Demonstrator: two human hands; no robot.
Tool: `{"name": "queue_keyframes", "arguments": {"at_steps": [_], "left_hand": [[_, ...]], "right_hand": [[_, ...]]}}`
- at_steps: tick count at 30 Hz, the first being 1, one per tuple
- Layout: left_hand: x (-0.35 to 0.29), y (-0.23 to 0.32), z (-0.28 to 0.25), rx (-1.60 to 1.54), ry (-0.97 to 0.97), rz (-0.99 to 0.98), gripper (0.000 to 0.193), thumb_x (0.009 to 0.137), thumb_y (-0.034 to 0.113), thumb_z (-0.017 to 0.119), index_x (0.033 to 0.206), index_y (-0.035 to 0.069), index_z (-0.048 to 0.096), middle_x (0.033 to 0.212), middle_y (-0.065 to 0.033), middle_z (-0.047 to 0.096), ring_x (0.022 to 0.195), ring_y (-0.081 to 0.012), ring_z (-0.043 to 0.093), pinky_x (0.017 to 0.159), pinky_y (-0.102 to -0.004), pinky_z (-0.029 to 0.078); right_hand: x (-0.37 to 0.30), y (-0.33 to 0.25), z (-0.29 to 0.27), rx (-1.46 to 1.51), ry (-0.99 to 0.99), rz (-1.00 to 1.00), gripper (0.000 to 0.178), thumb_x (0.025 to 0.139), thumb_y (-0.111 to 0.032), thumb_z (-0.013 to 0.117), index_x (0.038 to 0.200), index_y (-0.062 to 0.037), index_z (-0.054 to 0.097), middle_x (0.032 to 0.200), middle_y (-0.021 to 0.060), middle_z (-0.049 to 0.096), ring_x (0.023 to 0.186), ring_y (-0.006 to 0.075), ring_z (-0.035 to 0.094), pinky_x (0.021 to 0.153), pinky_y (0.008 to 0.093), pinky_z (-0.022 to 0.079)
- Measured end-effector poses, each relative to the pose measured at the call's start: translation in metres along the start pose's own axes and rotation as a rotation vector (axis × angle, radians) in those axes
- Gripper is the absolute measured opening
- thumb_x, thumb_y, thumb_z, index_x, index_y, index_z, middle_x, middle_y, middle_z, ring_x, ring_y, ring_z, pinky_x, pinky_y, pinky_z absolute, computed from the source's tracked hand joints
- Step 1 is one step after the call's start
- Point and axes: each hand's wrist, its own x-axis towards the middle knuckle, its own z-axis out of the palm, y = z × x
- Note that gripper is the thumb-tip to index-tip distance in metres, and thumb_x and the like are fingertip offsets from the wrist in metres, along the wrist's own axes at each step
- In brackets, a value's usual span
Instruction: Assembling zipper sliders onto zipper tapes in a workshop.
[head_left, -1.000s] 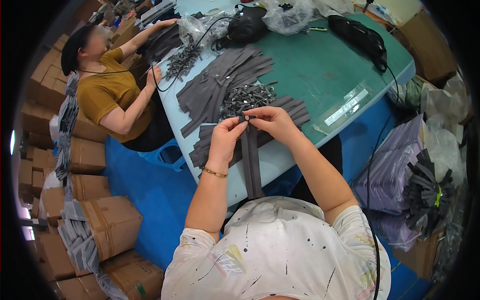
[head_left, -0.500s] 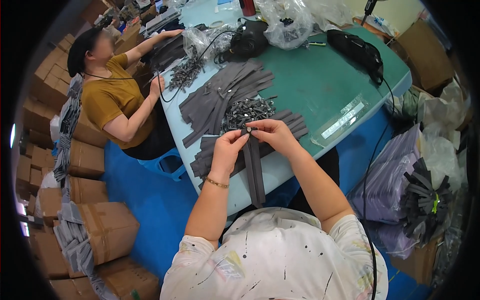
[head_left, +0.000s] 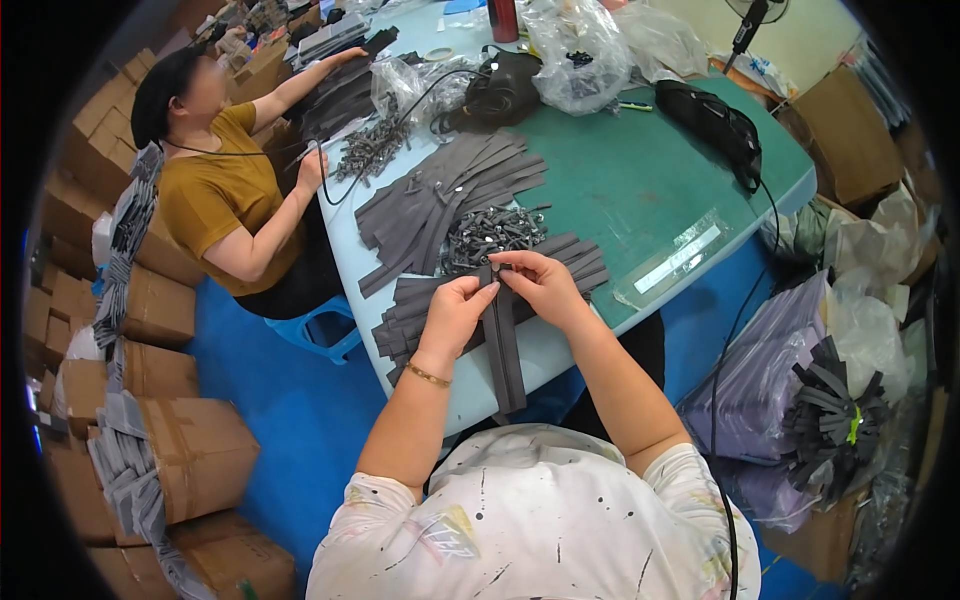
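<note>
My left hand [head_left: 455, 312] pinches the upper end of a dark grey zipper strip [head_left: 506, 360], which hangs down past the table's near edge. Opposite it, my right hand [head_left: 545, 288] has thumb and fingertips closed at the same end, on a small piece with a shiny spot, perhaps a slider; fingers partly hide it. Just beyond my hands lies a heap of small dark pieces with metal bits [head_left: 492, 232], which look like zipper sliders. Flat grey strips [head_left: 425, 205] are spread behind the heap, and more strips [head_left: 415, 315] lie beside my left hand.
A co-worker in a mustard shirt [head_left: 225, 190] sits at the table's left side, handling dark strips. On the green tabletop [head_left: 620, 170] lie a black pouch [head_left: 710, 125] and plastic bags [head_left: 580, 60]. Cartons [head_left: 195, 450] stand left; a bundle of strips [head_left: 838, 415] rests right. A cable [head_left: 735, 350] hangs at right.
My right fingertips have shifted slightly upward at the strip's top end, and my left hand has turned a little around it. The co-worker's far hand now holds a raised dark strip. The whole view has shifted slightly.
</note>
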Motion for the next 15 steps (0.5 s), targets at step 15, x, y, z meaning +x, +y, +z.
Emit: {"name": "queue_keyframes", "arguments": {"at_steps": [15], "left_hand": [[-0.001,-0.001,-0.001,0.137,0.028,0.089,0.021,0.088,0.012,0.059,0.071,0.001,0.055,0.064,0.0067,0.047,0.060,-0.0012,0.038,0.050,-0.0206,0.031]], "right_hand": [[-0.003,0.005,0.001,-0.084,0.012,-0.045,0.026,0.084,-0.003,0.060,0.110,-0.0061,0.063,0.092,0.0002,0.056,0.078,0.0057,0.054,0.071,0.0193,0.045]]}}
